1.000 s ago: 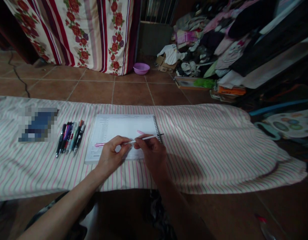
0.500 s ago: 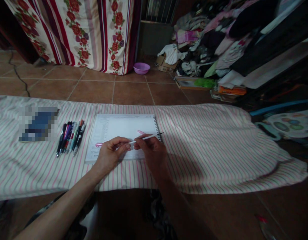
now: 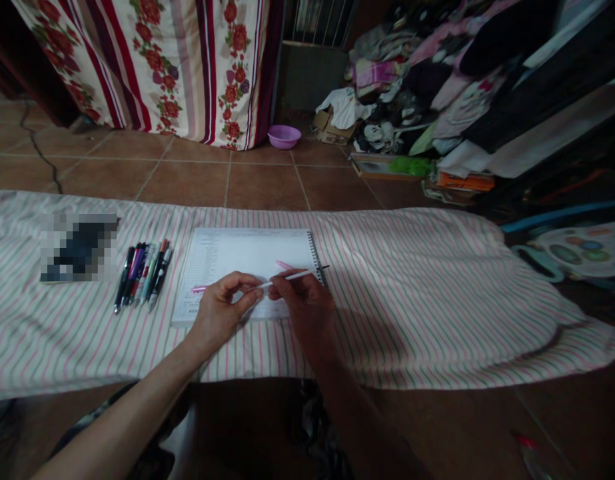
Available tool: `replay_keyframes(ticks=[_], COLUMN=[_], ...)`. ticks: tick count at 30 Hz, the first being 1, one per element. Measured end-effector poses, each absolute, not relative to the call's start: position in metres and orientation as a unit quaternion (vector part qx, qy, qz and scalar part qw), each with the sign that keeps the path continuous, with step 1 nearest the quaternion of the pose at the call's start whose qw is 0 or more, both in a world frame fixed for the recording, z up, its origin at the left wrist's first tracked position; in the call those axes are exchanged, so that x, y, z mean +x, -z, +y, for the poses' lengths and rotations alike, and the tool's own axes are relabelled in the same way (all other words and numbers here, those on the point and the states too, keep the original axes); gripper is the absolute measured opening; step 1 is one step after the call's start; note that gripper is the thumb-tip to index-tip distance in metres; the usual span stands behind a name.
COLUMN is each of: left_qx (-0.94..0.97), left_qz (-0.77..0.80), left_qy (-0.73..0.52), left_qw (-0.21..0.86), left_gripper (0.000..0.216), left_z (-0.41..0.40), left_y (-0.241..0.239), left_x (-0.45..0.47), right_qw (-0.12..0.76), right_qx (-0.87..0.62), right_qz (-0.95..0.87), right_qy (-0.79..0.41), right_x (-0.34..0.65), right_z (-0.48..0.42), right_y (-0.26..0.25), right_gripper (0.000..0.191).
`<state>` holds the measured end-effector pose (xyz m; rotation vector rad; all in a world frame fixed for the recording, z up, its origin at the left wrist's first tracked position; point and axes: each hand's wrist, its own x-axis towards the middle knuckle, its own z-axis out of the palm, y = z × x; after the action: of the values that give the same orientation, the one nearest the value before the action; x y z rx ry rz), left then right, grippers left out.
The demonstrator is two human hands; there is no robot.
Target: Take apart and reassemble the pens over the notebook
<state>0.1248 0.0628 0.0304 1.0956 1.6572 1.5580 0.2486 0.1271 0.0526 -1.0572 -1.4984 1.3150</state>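
Note:
Both hands pinch one thin white pen (image 3: 293,275) with a pink end, held level just above a spiral-bound notebook (image 3: 237,257). My left hand (image 3: 223,310) grips the pen's pink left part. My right hand (image 3: 303,303) grips it to the right of the middle, and the dark tip sticks out past the notebook's spiral. A small pink piece (image 3: 283,265), perhaps a cap, lies on the open page behind the pen. The notebook rests on a striped cloth (image 3: 412,293) spread over the floor.
A row of several pens (image 3: 142,275) lies left of the notebook, with a blurred dark item (image 3: 80,248) further left. Beyond the cloth are brown floor tiles, a floral curtain (image 3: 157,67), a purple bowl (image 3: 284,137) and piled clothes (image 3: 412,87) at the right.

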Motion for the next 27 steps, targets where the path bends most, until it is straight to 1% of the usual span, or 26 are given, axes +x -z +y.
replay_keyframes(ticks=[5, 10, 18, 23, 27], left_qx=[0.400, 0.345, 0.288, 0.280, 0.286], left_qz=[0.613, 0.589, 0.541, 0.545, 0.544], left_qy=[-0.603, -0.612, -0.640, -0.640, -0.647], left_qw=[0.317, 0.399, 0.463, 0.463, 0.450], left_gripper=[0.011, 0.022, 0.021, 0.022, 0.022], left_z=[0.064, 0.064, 0.065, 0.065, 0.065], left_y=[-0.035, -0.040, -0.039, -0.039, -0.041], left_x=[0.129, 0.132, 0.129, 0.129, 0.129], right_qw=[0.440, 0.442, 0.431, 0.431, 0.441], right_qx=[-0.424, -0.430, -0.435, -0.419, -0.414], right_qz=[-0.585, -0.572, -0.567, -0.570, -0.582], right_qy=[-0.533, -0.541, -0.551, -0.561, -0.544], right_x=[0.248, 0.247, 0.247, 0.247, 0.246], right_z=[0.128, 0.131, 0.131, 0.129, 0.127], right_y=[-0.047, -0.043, -0.046, -0.047, -0.049], right_gripper=[0.015, 0.015, 0.017, 0.016, 0.014])
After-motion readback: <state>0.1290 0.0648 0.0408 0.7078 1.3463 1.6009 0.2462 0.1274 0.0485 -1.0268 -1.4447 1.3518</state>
